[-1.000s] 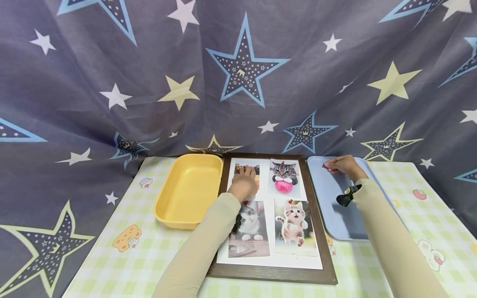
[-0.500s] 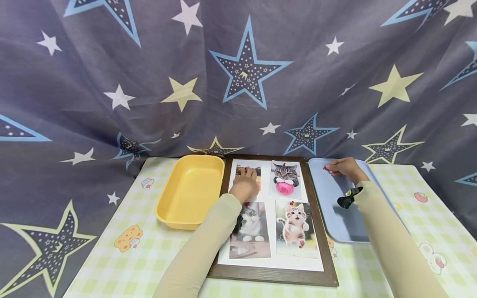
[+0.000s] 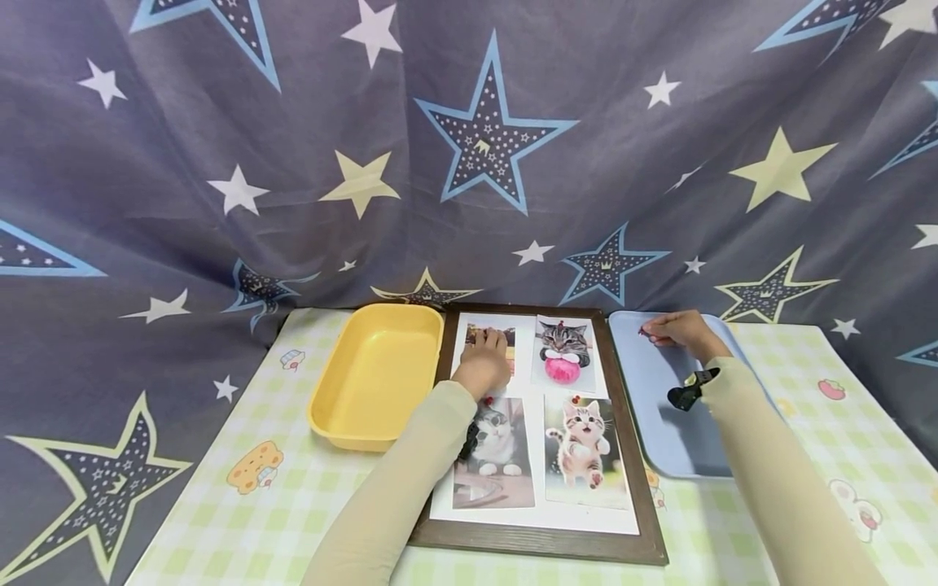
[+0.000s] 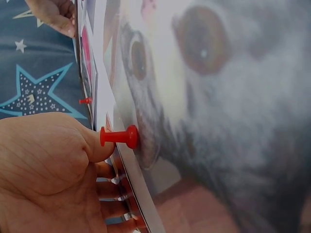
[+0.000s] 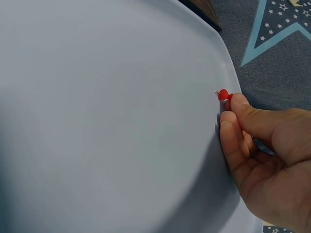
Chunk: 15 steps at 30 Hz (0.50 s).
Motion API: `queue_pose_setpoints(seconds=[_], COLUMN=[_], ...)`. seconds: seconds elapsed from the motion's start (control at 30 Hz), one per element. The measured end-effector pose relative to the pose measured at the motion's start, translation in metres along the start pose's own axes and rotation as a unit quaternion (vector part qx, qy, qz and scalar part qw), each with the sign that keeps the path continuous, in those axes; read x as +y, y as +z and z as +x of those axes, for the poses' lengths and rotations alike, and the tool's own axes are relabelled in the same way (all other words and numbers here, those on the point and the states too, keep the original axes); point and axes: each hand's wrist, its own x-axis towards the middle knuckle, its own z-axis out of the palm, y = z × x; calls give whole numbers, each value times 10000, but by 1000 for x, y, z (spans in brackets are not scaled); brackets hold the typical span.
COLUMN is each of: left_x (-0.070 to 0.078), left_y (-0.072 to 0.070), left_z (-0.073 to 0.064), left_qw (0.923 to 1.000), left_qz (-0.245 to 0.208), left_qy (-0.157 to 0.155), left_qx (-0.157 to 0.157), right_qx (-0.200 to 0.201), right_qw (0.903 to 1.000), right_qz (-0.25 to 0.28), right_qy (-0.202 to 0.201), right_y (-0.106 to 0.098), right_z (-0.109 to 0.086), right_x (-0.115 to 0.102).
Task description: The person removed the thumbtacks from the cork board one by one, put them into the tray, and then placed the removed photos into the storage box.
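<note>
My left hand (image 3: 484, 365) rests on the upper-left photo (image 3: 510, 346) with its fingers extended, covering much of it. That photo lies on a white board in a brown frame (image 3: 542, 547). Over the blue tray (image 3: 685, 443), near its far edge, my right hand (image 3: 677, 330) pinches a red push pin (image 5: 223, 94) between thumb and fingertips, its metal point sticking out. Another red push pin (image 4: 124, 137) stands in the top of the lower-left cat photo (image 3: 494, 460), close by my left thumb.
Red pins also mark the cat photo with a pink ball (image 3: 563, 358) and the kitten photo (image 3: 584, 452). A yellow basin (image 3: 377, 370) stands left of the frame on the checked tablecloth (image 3: 212, 505). Behind hangs a star-patterned curtain (image 3: 308, 122).
</note>
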Motion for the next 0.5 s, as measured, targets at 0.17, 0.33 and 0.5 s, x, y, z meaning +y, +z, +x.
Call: queue_pose_setpoints(seconds=[0.17, 0.33, 0.5], left_x=[2, 3, 2], left_y=[0, -1, -3], left_z=[0, -1, -2], left_qw=[10000, 9999, 9999], left_qz=[43, 20, -82], left_qy=[14, -25, -70], left_qx=[-59, -105, -97], right_qx=[-78, -190, -246], right_qw=[9999, 9994, 9988], right_qz=[150, 278, 412], right_qy=[16, -55, -128], right_y=[-3, -5, -3], right_z=[0, -3, -2], right_x=[3, 4, 1])
